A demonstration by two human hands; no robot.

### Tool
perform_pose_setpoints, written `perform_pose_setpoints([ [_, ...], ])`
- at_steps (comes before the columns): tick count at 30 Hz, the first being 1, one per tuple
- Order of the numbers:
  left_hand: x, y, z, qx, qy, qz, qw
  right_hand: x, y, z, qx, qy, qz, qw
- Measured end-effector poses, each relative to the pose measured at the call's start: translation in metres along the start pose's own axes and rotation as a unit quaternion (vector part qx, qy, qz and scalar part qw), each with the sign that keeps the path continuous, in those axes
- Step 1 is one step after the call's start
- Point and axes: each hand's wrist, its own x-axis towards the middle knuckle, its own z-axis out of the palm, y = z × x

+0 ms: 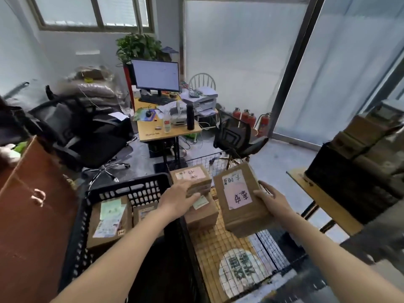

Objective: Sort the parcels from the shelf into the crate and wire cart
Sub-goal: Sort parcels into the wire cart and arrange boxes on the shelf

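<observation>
Head view, single entry. Left hand (pixel 180 199): grip closed around the near edge of a small parcel (pixel 191 178), held above another brown parcel (pixel 202 213) lying in the wire cart (pixel 269 248). Right hand (pixel 271 201): grip grasping the right side of a large parcel (pixel 241 200), tilted and raised over the cart's middle. Step in hand, as judged: setting both boxes down in the cart. Done well, each would be lowered flat, the large one onto the bare mat near and right of the resting parcel, the small one stacked squarely or set beside it, labels upward, fingers drawn clear before letting go. Parcels: brown cardboard, taped; pale pink labels with handwritten characters on both held boxes. Black crate (pixel 129 191), left of the cart and touching it, holds two labelled parcels. Shelf (pixel 360 136) with further boxes stands far right, blurred.
</observation>
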Motion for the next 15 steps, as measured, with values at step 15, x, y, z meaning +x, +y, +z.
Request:
perform_pose_setpoints([
  [15, 0.127, -0.022, 0.111, 0.011, -0.064, -0.047, 0.997, 0.169, 0.131, 0.048, 0.057, -0.113, 0.114, 0.985],
])
